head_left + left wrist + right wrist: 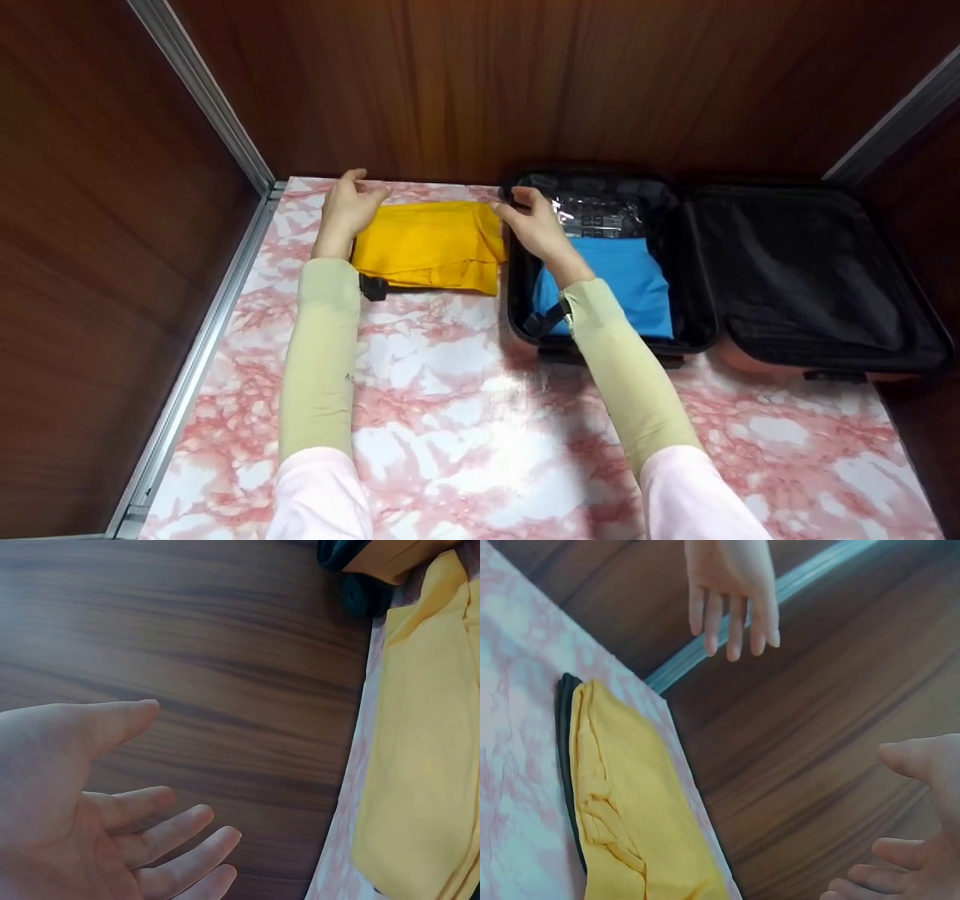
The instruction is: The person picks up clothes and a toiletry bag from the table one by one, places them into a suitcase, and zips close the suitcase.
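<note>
A folded yellow cloth garment (427, 244) lies on the table left of the suitcase. Beneath it, a dark folded cloth (567, 757) shows along one edge in the right wrist view. My left hand (349, 208) hovers by the garment's left end, fingers loosely spread and holding nothing. Over the suitcase's left rim, near the garment's right end, my right hand (534, 225) is held with relaxed fingers, also holding nothing. Both palms face each other across the yellow garment. A folded blue cloth (622, 289) lies inside the open suitcase (701, 319), partly hidden by my right wrist.
A clear plastic package (600, 217) lies behind the blue cloth in the suitcase. The black-lined lid (810, 277) lies opened to the right. Brown wood-grain panels (420, 90) stand behind and at both sides of the pink-and-white marbled table (450, 420).
</note>
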A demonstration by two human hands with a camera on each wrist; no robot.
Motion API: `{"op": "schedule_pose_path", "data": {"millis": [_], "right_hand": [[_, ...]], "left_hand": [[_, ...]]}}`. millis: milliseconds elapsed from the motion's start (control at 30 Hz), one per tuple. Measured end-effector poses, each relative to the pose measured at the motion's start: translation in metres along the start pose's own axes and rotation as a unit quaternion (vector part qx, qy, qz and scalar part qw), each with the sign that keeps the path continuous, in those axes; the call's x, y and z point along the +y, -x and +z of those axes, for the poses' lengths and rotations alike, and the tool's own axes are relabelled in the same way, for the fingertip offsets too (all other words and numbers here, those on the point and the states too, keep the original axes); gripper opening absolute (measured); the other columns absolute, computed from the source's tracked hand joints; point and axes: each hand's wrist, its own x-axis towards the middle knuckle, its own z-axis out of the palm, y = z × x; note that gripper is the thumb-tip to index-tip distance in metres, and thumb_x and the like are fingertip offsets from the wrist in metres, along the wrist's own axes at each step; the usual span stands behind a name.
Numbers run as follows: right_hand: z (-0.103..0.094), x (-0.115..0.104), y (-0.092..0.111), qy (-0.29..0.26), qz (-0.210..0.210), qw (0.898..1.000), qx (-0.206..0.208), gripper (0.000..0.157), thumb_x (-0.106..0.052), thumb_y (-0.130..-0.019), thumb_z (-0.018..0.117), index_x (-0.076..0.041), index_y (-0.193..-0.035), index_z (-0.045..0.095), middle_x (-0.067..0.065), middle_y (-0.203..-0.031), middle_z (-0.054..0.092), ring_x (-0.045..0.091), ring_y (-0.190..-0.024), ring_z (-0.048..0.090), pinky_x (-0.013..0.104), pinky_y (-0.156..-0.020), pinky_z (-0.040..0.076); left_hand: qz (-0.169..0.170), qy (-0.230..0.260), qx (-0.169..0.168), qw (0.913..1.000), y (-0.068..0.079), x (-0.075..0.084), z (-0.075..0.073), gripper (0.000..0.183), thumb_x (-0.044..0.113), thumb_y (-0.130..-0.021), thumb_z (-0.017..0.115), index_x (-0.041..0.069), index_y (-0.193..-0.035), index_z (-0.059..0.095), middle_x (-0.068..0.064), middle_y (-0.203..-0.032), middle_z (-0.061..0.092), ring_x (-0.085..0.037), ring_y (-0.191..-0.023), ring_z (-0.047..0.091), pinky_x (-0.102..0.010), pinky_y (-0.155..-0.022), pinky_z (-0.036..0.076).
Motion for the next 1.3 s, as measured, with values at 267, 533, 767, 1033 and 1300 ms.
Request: {"op": "schedule_pose_path", "data": {"millis": [267, 533, 767, 1033, 1300], "right_hand": [[0.013, -0.011, -0.008, 0.017, 0.036, 0.999, -0.020, 0.076, -0.048, -0.098, 0.064, -0.007, -0.155, 0.036, 0.013, -0.157, 0.039, 0.023, -0.138, 0.043, 0.034, -0.114, 0.035], [0.027, -0.007, -0.017, -0.013, 0.051, 0.998, -0.021, 0.076, -0.042, -0.097, 0.067, 0.000, -0.153, 0.037, 0.018, -0.155, 0.041, 0.028, -0.137, 0.042, 0.035, -0.113, 0.034], [0.042, -0.005, -0.019, 0.005, 0.078, 0.996, -0.038, 0.078, -0.044, -0.097, 0.065, -0.004, -0.156, 0.034, 0.017, -0.160, 0.034, 0.028, -0.144, 0.035, 0.036, -0.118, 0.027], [0.057, -0.002, -0.020, 0.027, 0.124, 0.990, -0.056, 0.084, -0.047, -0.098, 0.064, -0.004, -0.159, 0.027, 0.015, -0.163, 0.030, 0.026, -0.147, 0.031, 0.036, -0.119, 0.024], [0.074, 0.012, -0.020, 0.019, 0.178, 0.984, -0.018, 0.097, -0.046, -0.098, 0.065, -0.009, -0.164, 0.006, 0.014, -0.167, 0.018, 0.028, -0.151, 0.020, 0.039, -0.121, 0.016]], "left_hand": [[-0.020, 0.024, 0.008, 0.9995, -0.002, 0.002, -0.009, 0.069, 0.041, -0.101, 0.062, 0.006, -0.156, 0.038, -0.017, -0.147, 0.048, -0.030, -0.130, 0.047, -0.038, -0.110, 0.040], [-0.053, 0.038, -0.005, 0.9978, -0.007, 0.008, -0.013, 0.067, 0.041, -0.103, 0.059, 0.007, -0.157, 0.038, -0.015, -0.149, 0.047, -0.027, -0.131, 0.048, -0.036, -0.109, 0.041], [-0.058, 0.046, -0.015, 0.9971, -0.008, 0.013, -0.017, 0.066, 0.041, -0.103, 0.059, 0.008, -0.156, 0.038, -0.014, -0.152, 0.045, -0.026, -0.133, 0.047, -0.035, -0.110, 0.039], [-0.069, 0.047, -0.017, 0.9964, -0.010, 0.007, -0.015, 0.067, 0.041, -0.103, 0.059, 0.007, -0.156, 0.038, -0.014, -0.152, 0.045, -0.027, -0.133, 0.047, -0.036, -0.111, 0.039], [-0.071, 0.046, -0.045, 0.9954, -0.011, -0.021, -0.004, 0.066, 0.038, -0.102, 0.059, 0.002, -0.155, 0.040, -0.016, -0.155, 0.042, -0.031, -0.138, 0.043, -0.042, -0.113, 0.035]]}}
